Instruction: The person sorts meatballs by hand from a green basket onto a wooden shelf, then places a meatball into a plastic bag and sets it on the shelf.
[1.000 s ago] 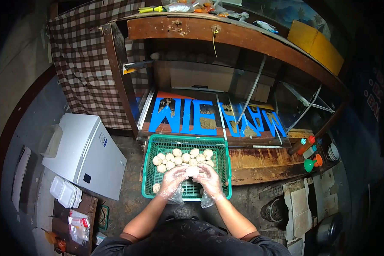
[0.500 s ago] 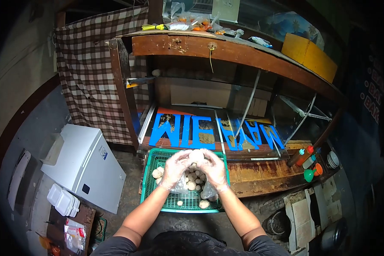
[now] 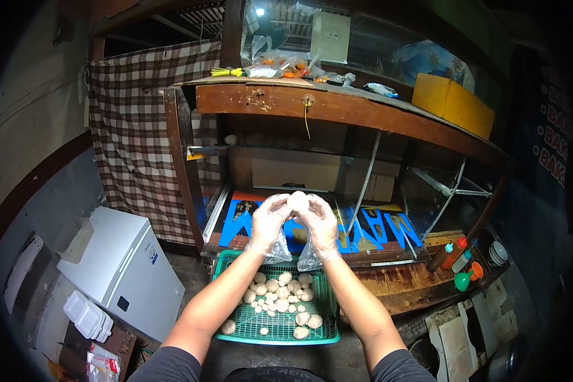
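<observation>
Both my hands wear clear plastic gloves and are raised above the far part of a green plastic basket (image 3: 333, 334). Between their fingertips they hold one large pale meatball (image 3: 298, 201). My left hand (image 3: 267, 224) is closed on its left side, and my right hand (image 3: 320, 228) grips it from the right. Loose glove cuffs hang at both wrists. Below, several meatballs (image 3: 282, 305) of mixed sizes lie in the basket, mostly grouped in its middle. A few sit apart near the front and left side.
A wooden stall with glass panes and blue lettering (image 3: 379, 232) stands ahead. Sauce bottles (image 3: 454, 253) and a green funnel (image 3: 461, 281) are on the bench at right. To the left are a white freezer (image 3: 130, 270), foam boxes (image 3: 88, 316) and a checked curtain (image 3: 140, 140).
My hands have lifted the meatball up and forward, away from the basket. More of the meatballs below now show. The camera view has tilted upward.
</observation>
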Demonstrator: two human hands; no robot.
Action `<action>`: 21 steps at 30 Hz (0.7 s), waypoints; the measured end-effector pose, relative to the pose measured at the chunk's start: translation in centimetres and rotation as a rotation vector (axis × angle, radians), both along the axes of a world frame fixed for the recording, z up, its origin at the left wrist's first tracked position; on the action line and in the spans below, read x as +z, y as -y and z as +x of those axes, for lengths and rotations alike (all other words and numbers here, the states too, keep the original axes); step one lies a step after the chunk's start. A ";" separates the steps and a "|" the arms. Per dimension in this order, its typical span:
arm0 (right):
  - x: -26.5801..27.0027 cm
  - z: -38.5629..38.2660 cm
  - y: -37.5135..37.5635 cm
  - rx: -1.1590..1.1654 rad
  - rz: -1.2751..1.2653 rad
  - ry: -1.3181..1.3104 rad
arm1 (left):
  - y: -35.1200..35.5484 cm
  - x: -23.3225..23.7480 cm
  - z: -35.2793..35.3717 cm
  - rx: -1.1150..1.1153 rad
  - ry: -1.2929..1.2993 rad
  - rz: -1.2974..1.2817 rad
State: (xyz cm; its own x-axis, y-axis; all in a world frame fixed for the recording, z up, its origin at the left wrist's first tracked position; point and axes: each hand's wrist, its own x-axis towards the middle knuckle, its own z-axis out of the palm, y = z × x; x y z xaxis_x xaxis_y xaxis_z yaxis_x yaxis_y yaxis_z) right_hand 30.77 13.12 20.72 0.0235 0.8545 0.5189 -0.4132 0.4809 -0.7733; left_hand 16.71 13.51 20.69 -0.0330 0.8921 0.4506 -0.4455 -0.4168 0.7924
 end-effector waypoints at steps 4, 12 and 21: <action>1.0 -0.4 -2.2 -0.065 -0.043 -0.044 | -3.2 0.5 0.7 0.032 0.010 0.042; 1.2 0.7 -9.3 -0.064 -0.054 -0.070 | -9.8 1.1 1.2 0.052 -0.094 0.107; 4.4 1.7 -16.8 -0.138 -0.168 -0.158 | -17.1 3.4 2.6 -0.044 -0.134 0.057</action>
State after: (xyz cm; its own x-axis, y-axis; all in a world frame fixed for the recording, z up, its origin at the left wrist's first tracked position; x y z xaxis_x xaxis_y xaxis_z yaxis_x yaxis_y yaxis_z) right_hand 32.47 29.97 25.15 0.2155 0.9115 0.3504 -0.4741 0.4113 -0.7785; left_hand 19.29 30.58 24.13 0.0693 0.8642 0.4984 -0.3561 -0.4452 0.8216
